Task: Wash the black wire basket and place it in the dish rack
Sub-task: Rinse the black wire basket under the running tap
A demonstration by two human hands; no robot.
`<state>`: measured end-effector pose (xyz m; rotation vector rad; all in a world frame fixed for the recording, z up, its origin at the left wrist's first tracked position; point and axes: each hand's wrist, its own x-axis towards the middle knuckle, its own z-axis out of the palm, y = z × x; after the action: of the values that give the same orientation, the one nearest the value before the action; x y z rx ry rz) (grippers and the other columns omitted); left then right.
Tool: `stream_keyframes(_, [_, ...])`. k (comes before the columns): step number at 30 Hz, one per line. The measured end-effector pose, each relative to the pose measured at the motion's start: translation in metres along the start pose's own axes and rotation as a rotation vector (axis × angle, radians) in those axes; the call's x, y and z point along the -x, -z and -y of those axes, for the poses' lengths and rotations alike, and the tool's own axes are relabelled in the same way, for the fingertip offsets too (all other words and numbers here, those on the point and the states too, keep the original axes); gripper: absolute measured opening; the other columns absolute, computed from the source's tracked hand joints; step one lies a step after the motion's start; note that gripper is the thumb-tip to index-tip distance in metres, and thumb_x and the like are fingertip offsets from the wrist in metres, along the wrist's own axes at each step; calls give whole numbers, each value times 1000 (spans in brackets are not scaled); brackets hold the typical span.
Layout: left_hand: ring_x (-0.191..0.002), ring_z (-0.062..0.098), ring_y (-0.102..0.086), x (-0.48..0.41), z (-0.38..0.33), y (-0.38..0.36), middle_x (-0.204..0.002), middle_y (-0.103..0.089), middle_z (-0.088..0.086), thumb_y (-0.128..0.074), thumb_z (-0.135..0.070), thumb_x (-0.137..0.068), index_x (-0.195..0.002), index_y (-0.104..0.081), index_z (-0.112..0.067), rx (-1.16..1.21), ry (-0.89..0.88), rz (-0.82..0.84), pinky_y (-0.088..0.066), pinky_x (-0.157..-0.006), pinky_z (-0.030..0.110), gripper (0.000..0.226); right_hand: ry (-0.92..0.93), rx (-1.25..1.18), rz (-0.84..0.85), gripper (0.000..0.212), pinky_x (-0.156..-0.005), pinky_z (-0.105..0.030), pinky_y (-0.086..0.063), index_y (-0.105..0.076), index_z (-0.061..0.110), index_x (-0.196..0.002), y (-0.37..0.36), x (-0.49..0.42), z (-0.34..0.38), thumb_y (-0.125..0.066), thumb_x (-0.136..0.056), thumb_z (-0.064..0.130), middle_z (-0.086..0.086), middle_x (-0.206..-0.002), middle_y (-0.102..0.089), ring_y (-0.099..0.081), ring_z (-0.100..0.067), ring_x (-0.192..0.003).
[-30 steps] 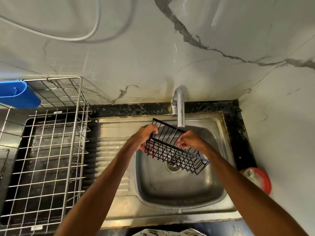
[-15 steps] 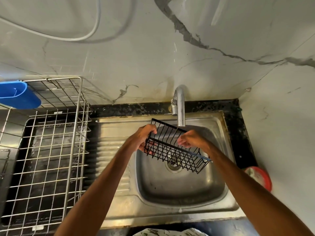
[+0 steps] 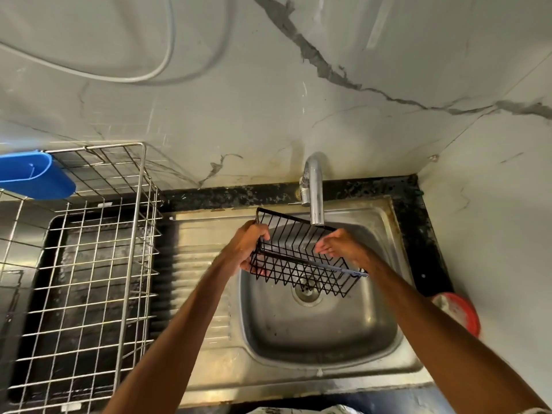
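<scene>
Head view, kitchen sink corner. Black wire basket (image 3: 294, 260) in mid-air above the basin of the steel sink (image 3: 298, 380), tilted with its open side toward the camera, long axis running from 10 o'clock to 4 o'clock. Spout of the chrome faucet (image 3: 315, 192) just over the basket's far rim at 12 o'clock; drain (image 3: 307, 294) below its lower edge at 6 o'clock.

Left hand (image 3: 249, 249) at the basket's 9 o'clock end: fingers curled round the end wires, upper fingertips hooked over the top rim, lower fingers visible through the mesh underneath. Right hand (image 3: 343, 246) at 3 o'clock: fingers nearly straight and close together, reaching leftward into the basket's open side, tips near its middle; actual contact with the wires not clear. Right wrist across the front rim bar.

Steel dish rack (image 3: 140, 234) at 9 o'clock of the sink, well apart from the basket, beyond the ribbed drainboard (image 3: 203, 249). Small white tag (image 3: 104, 204) on a rack wire, print too small to read. Blue plastic caddy (image 3: 35, 176) hung on the rack at 10 o'clock. Red-rimmed round object (image 3: 457, 312) on the dark counter at 4 o'clock. White hose (image 3: 149, 76) looped on the marble-pattern wall at 11 o'clock.
</scene>
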<state>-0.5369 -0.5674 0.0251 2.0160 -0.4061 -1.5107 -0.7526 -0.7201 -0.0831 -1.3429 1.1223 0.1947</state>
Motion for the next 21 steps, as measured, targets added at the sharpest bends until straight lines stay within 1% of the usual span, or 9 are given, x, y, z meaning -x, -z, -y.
stream_keyframes(2, [-117, 40, -58, 1, 3, -3, -134, -57, 19, -57, -39, -72, -107, -53, -23, 14, -21, -7, -57, -92, 57, 39, 33, 154, -164, 17, -76, -23, -54, -73, 3, -109, -4, -5, -4, -63, -96, 9, -16, -108, -75, -72, -25, -100])
stream_keyframes(5, [-109, 34, -57, 3, 13, -7, -133, -48, 16, -56, -27, -93, -133, -44, -20, 60, -30, -57, -60, -60, 39, 42, 165, 240, -422, 22, -81, -29, -57, -74, 11, -102, -10, 3, 2, -70, -85, -1, -6, -99, -75, -71, -22, -95])
stream_keyframes(9, [-108, 39, -60, 5, 32, -2, -127, -54, 19, -56, -19, -95, -144, -33, -27, 174, -7, -97, -62, -63, 45, 55, 291, 327, -787, 35, -81, -30, -54, -69, 16, -107, -1, 18, 0, -81, -77, 4, 0, -107, -68, -64, -17, -98])
stream_keyframes(10, [-104, 39, -62, 6, 36, -1, -125, -54, 21, -55, -16, -96, -144, -32, -27, 200, 0, -91, -62, -55, 40, 55, 244, 332, -765, 39, -81, -28, -52, -67, 16, -111, 2, 20, -3, -85, -76, 13, -1, -110, -66, -63, -18, -100])
stream_keyframes(12, [-99, 39, -63, 10, 42, 1, -125, -54, 23, -54, -14, -96, -145, -29, -28, 211, 4, -74, -58, -47, 32, 57, 118, 294, -506, 38, -75, -27, -52, -65, 16, -113, 6, 21, -7, -81, -84, 33, -2, -109, -69, -65, -19, -94])
stream_keyframes(14, [-95, 39, -64, 16, 46, 3, -126, -53, 23, -55, -13, -96, -147, -28, -29, 200, 12, -58, -58, -48, 32, 60, 23, 119, -197, 19, -75, -42, -61, -62, 12, -115, 2, 25, -5, -59, -102, 26, -10, -105, -74, -73, -26, -87])
stream_keyframes(16, [-92, 40, -65, 24, 47, 11, -132, -52, 27, -59, -25, -96, -147, -28, -27, 185, 49, -5, -60, -52, 34, 61, 9, 51, -151, 24, -80, -53, -61, -56, 4, -126, 1, 26, -3, -44, -108, 16, -17, -101, -75, -76, -33, -85])
stream_keyframes(19, [-103, 42, -67, 22, 48, 33, -140, -53, 33, -66, -69, -76, -153, -36, -25, 78, 121, 79, -61, -75, 43, 94, 10, 95, -164, 26, -68, -40, -64, -55, 2, -128, 3, 29, 2, -41, -109, 12, -18, -96, -75, -76, -28, -74])
stream_keyframes(21, [-109, 37, -68, 9, 46, 42, -128, -67, 30, -62, -75, -85, -152, -45, -17, -55, 153, 5, -54, -90, 43, 90, 7, 134, -197, 24, -59, -34, -62, -56, 5, -127, 7, 32, 7, -42, -108, 9, -21, -97, -75, -73, -25, -66])
